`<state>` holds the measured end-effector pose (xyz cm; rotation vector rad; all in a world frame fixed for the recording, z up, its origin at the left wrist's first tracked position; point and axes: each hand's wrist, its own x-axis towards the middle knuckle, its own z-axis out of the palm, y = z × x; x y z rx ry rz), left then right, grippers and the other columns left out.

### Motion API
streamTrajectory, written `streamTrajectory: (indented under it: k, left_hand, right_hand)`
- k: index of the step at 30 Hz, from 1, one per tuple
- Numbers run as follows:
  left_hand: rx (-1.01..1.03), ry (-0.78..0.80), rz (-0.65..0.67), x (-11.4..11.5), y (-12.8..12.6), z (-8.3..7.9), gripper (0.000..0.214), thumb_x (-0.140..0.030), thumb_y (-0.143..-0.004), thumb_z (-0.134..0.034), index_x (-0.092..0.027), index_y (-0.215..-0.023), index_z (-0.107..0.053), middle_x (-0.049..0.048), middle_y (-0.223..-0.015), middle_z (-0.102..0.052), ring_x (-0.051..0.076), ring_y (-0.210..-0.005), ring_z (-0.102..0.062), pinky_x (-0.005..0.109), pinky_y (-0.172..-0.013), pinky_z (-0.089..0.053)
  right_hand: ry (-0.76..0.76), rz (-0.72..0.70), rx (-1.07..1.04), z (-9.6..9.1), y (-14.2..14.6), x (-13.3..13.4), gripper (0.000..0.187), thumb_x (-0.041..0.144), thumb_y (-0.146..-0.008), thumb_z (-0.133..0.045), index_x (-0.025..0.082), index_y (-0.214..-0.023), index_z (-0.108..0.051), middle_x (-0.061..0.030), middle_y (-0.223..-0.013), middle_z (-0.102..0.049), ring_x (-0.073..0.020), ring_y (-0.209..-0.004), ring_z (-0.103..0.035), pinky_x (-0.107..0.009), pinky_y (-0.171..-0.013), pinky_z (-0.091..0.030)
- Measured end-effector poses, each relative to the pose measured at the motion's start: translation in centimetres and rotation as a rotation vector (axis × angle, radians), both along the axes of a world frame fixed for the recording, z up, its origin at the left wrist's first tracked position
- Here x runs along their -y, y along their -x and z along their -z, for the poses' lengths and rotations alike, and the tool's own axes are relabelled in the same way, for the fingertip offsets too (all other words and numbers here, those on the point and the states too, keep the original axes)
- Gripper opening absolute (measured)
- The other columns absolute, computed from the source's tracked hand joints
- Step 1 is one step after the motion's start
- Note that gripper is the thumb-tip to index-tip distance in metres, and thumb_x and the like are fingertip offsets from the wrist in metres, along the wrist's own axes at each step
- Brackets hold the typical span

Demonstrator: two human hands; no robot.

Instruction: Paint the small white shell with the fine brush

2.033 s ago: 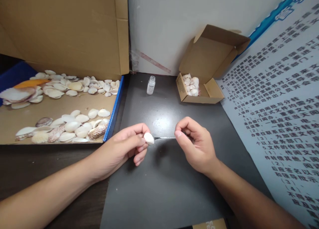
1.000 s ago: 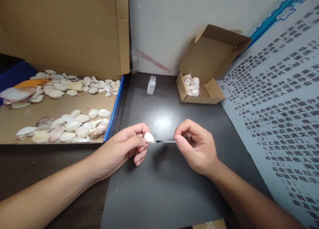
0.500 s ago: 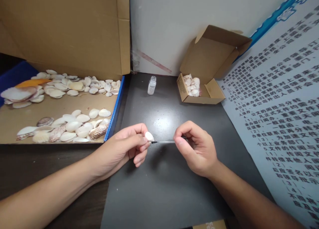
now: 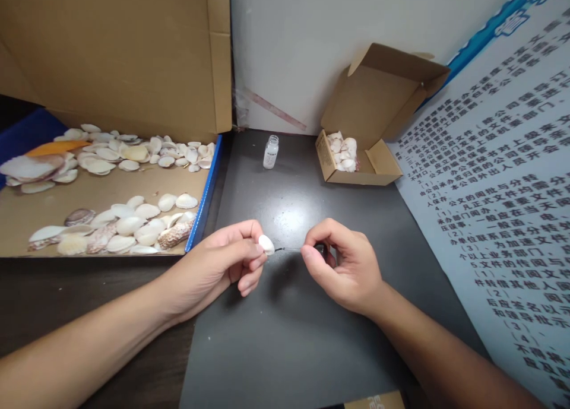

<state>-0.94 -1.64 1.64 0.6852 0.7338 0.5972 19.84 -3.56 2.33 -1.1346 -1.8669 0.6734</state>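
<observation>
Between the thumb and fingers of my left hand (image 4: pixel 236 257) is a small white seashell (image 4: pixel 266 244), held above the dark mat. My right hand (image 4: pixel 342 263) pinches a thin brush (image 4: pixel 291 250) with a clear stem and a dark tip. That tip points left and lies at the lower right edge of the shell; whether it touches I cannot tell. Part of a dark cap shows inside the curled right fingers. Behind both hands stands a small uncapped glass bottle (image 4: pixel 270 154) with a printed label, upright on the mat.
To the left, a blue-edged cardboard box (image 4: pixel 111 186) holds many shells in two bands. A small open carton (image 4: pixel 363 174) with white shells stands at the back right. A printed sheet (image 4: pixel 503 177) rises along the right side. Another box edge (image 4: pixel 376 400) shows at the bottom.
My right hand has shifted slightly left, bringing the brush tip closer in at the shell's lower edge. My left hand keeps its hold on the shell, almost unmoved.
</observation>
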Motion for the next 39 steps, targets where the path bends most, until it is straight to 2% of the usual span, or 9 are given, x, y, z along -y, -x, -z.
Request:
streamTrajectory:
  k: [2,7,10,18,25,33,39]
  left_hand:
    - [-0.004,0.001,0.001,0.02,0.02,0.01,0.018,-0.018,-0.088,-0.058,-0.017,-0.072,-0.05,-0.0043,-0.062,-0.049,0.006,-0.048,-0.044,0.019,-0.048,-0.04]
    - [-0.003,-0.005,0.007,-0.01,0.03,0.01,0.018,-0.019,-0.088,-0.059,-0.017,-0.072,-0.051,-0.0046,-0.061,-0.049,0.006,-0.048,-0.042,0.019,-0.048,-0.04]
    - [-0.013,-0.002,0.025,-0.01,0.04,0.05,0.016,-0.019,-0.088,-0.061,-0.017,-0.074,-0.052,-0.0048,-0.06,-0.049,0.006,-0.047,-0.042,0.018,-0.048,-0.039]
    - [-0.02,-0.013,0.025,0.01,0.18,0.13,0.018,-0.02,-0.088,-0.062,-0.017,-0.074,-0.052,-0.0045,-0.06,-0.051,0.006,-0.048,-0.042,0.019,-0.049,-0.039]
    - [-0.002,-0.012,0.01,-0.04,0.03,0.03,0.018,-0.02,-0.088,-0.062,-0.017,-0.073,-0.052,-0.0047,-0.059,-0.05,0.007,-0.048,-0.042,0.019,-0.048,-0.038]
    - [-0.008,-0.013,0.0,-0.03,0.07,-0.05,0.017,-0.018,-0.087,-0.061,-0.017,-0.073,-0.053,-0.0042,-0.06,-0.051,0.006,-0.047,-0.041,0.02,-0.048,-0.038]
    - [-0.002,0.007,0.003,0.05,0.13,-0.02,0.017,-0.019,-0.087,-0.062,-0.017,-0.073,-0.052,-0.0041,-0.06,-0.051,0.007,-0.048,-0.042,0.019,-0.048,-0.038]
  right_hand:
    - [-0.018,0.017,-0.001,-0.09,0.0,0.0,0.015,0.012,-0.082,-0.061,0.02,-0.072,-0.052,0.009,-0.054,-0.042,-0.0039,-0.042,-0.034,-0.015,-0.041,-0.03]
    - [-0.046,-0.049,-0.063,-0.14,-0.13,0.1,0.011,0.014,-0.085,-0.06,0.021,-0.078,-0.056,0.0068,-0.06,-0.053,-0.0052,-0.048,-0.046,-0.016,-0.048,-0.041]
    - [-0.058,-0.079,-0.059,-0.07,-0.17,0.15,0.009,0.015,-0.086,-0.061,0.022,-0.082,-0.057,0.0058,-0.064,-0.057,-0.0057,-0.049,-0.048,-0.017,-0.049,-0.042]
    - [-0.056,-0.026,-0.027,-0.19,0.01,0.17,0.009,0.015,-0.087,-0.06,0.021,-0.081,-0.057,0.0067,-0.061,-0.053,-0.0053,-0.046,-0.046,-0.017,-0.046,-0.04]
    - [-0.033,0.085,-0.001,-0.38,0.07,0.11,0.014,0.013,-0.083,-0.061,0.021,-0.074,-0.053,0.0084,-0.055,-0.043,-0.0049,-0.043,-0.037,-0.016,-0.041,-0.033]
    - [-0.077,-0.017,-0.048,-0.54,-0.1,0.3,0.011,0.014,-0.084,-0.057,0.021,-0.077,-0.054,0.0056,-0.058,-0.052,-0.0075,-0.046,-0.047,-0.019,-0.045,-0.041]
    - [-0.055,-0.018,0.021,-0.45,0.15,0.16,0.011,0.014,-0.083,-0.061,0.02,-0.076,-0.056,0.0068,-0.057,-0.052,-0.0054,-0.043,-0.043,-0.017,-0.043,-0.037]
